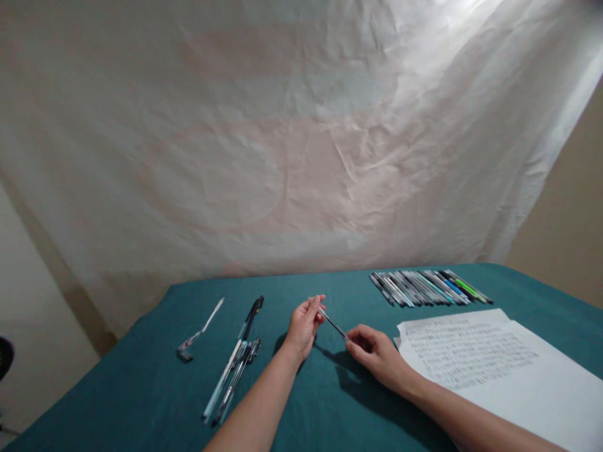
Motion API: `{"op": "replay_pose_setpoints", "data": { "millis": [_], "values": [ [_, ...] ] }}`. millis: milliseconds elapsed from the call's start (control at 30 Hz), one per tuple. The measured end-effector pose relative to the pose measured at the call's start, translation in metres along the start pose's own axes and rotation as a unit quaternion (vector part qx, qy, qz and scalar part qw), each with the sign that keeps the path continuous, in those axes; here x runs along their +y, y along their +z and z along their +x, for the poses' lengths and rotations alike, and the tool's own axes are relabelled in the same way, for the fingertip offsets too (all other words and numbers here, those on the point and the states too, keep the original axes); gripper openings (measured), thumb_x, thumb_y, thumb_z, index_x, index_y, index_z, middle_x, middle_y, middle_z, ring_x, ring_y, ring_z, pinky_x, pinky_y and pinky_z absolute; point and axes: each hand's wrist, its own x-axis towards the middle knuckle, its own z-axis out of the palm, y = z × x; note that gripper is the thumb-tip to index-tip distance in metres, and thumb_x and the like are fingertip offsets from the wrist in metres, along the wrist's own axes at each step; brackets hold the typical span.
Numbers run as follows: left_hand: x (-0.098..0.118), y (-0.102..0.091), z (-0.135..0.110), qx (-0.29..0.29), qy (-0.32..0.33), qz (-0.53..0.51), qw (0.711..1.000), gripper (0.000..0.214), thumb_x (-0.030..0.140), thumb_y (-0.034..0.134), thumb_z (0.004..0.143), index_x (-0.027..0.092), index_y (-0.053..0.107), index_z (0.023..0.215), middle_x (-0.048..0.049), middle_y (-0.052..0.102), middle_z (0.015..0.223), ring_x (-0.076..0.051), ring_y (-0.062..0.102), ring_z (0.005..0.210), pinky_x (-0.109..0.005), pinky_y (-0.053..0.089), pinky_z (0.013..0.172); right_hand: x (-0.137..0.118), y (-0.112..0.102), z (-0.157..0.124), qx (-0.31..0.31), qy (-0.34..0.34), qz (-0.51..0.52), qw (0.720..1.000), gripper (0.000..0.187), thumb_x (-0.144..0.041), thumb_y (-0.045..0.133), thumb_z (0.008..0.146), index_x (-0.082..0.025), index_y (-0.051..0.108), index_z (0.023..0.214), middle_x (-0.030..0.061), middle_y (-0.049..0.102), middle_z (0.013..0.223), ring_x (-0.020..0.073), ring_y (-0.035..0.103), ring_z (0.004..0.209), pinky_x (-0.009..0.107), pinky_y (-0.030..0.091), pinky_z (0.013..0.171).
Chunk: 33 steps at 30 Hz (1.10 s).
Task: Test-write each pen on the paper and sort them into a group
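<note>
Both my hands hold one thin clear pen [332, 323] over the teal tablecloth [330, 402]. My left hand [304, 326] pinches its upper end with thumb and fingertips. My right hand [374, 355] is closed around its lower end, knuckles up. The pen slants from upper left to lower right between them, just above the cloth.
A row of several pens [428, 287] lies at the back right. Sheets of handwritten paper [471, 358] lie to the right of my right hand. Left of my hands lie a small group of pens [235, 364] and a single pale pen part [200, 331]. A crumpled white sheet [282, 138] hangs behind the table.
</note>
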Motion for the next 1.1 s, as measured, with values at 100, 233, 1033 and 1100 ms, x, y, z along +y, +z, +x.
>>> {"op": "replay_pose_setpoints", "data": {
  "millis": [100,233,1033,1100],
  "values": [
    [-0.003,0.006,-0.003,-0.013,-0.012,0.015,1.0,0.037,0.038,0.068,0.067,0.01,0.064,0.091,-0.0009,0.056,0.069,-0.003,0.045,0.052,-0.016,0.04,0.055,0.001,0.0,0.001,0.004,-0.003,-0.003,1.0,0.018,-0.032,0.049,0.079,-0.016,0.058,0.079,-0.002,0.048,0.062,0.0111,0.043,0.057,0.022,0.035,0.054],
    [-0.005,0.012,-0.007,-0.016,-0.024,0.018,0.999,0.038,0.038,0.069,0.066,0.01,0.065,0.091,-0.0018,0.057,0.07,-0.003,0.046,0.053,-0.016,0.039,0.056,0.001,0.001,0.001,0.01,-0.005,-0.006,1.0,0.018,-0.032,0.05,0.079,-0.016,0.058,0.08,-0.0021,0.048,0.062,0.0113,0.043,0.057,0.022,0.035,0.054],
    [-0.005,0.011,-0.011,-0.097,-0.081,-0.04,0.991,0.035,0.036,0.055,0.08,0.017,0.055,0.109,-0.006,0.061,0.084,-0.013,0.058,0.078,-0.024,0.044,0.072,0.008,-0.001,0.004,0.066,0.013,0.069,0.995,0.027,-0.039,0.039,0.086,-0.018,0.05,0.099,0.0004,0.056,0.071,0.0128,0.05,0.058,0.024,0.042,0.054],
    [-0.005,0.013,-0.012,-0.103,-0.085,-0.047,0.99,0.034,0.035,0.055,0.081,0.017,0.055,0.109,-0.0059,0.062,0.084,-0.014,0.059,0.078,-0.026,0.045,0.074,0.008,-0.001,0.005,0.067,0.017,0.071,0.995,0.028,-0.04,0.037,0.086,-0.018,0.051,0.097,-0.0004,0.055,0.068,0.0119,0.048,0.053,0.024,0.04,0.051]
  ]
}}
